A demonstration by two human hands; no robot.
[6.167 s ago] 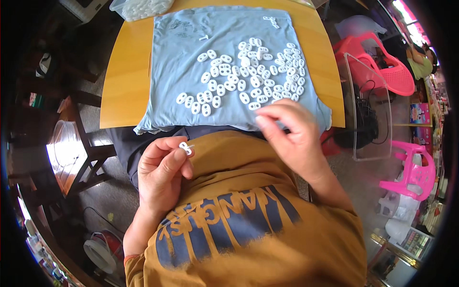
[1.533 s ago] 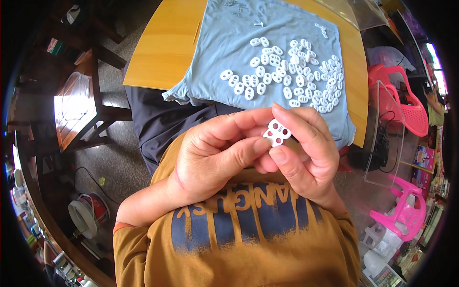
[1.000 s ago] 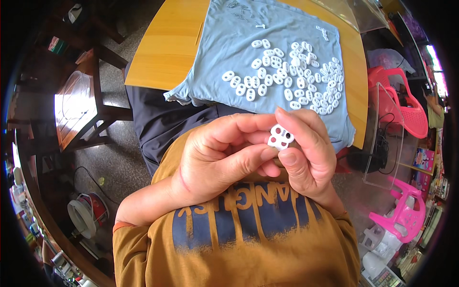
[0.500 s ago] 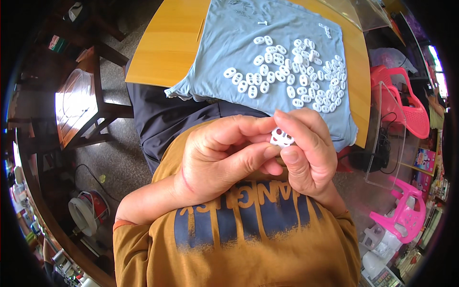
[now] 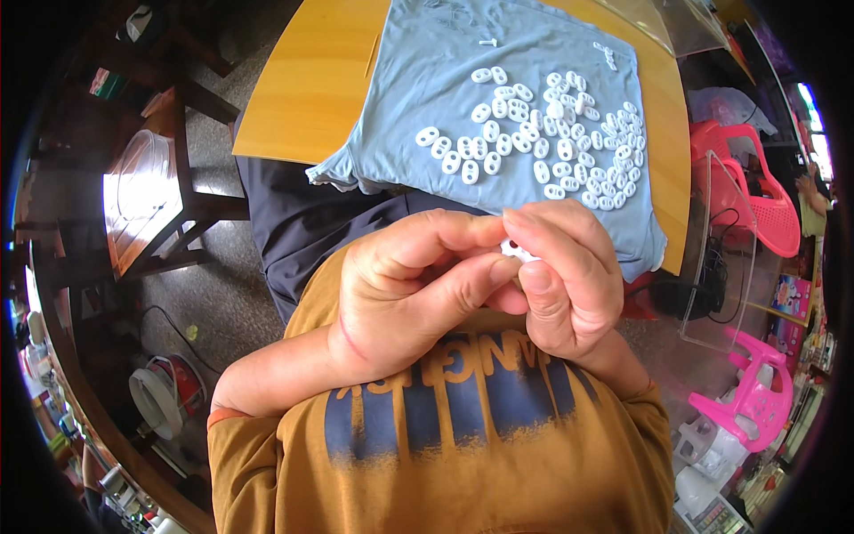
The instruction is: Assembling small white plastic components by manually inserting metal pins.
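Note:
A small white plastic piece with holes (image 5: 517, 251) is pinched between both hands in front of my chest. My left hand (image 5: 418, 285) is closed, thumb and fingertips on the piece's left side. From the right, my right hand (image 5: 574, 271) grips it between thumb and forefinger. Fingers cover most of the piece. Beyond my hands, many white oval two-hole plastic pieces (image 5: 470, 167) lie spread over a light blue cloth (image 5: 400, 116).
The cloth drapes over a yellow wooden table (image 5: 302, 80). A small white T-shaped part (image 5: 488, 43) and a little cluster of white parts (image 5: 607, 56) lie farther back. To the right stand a red plastic chair (image 5: 769, 214) and a pink plastic stool (image 5: 756, 400).
My right hand's fingers have closed in toward my left hand, and less of the white piece shows between them. The pieces on the cloth have not moved.

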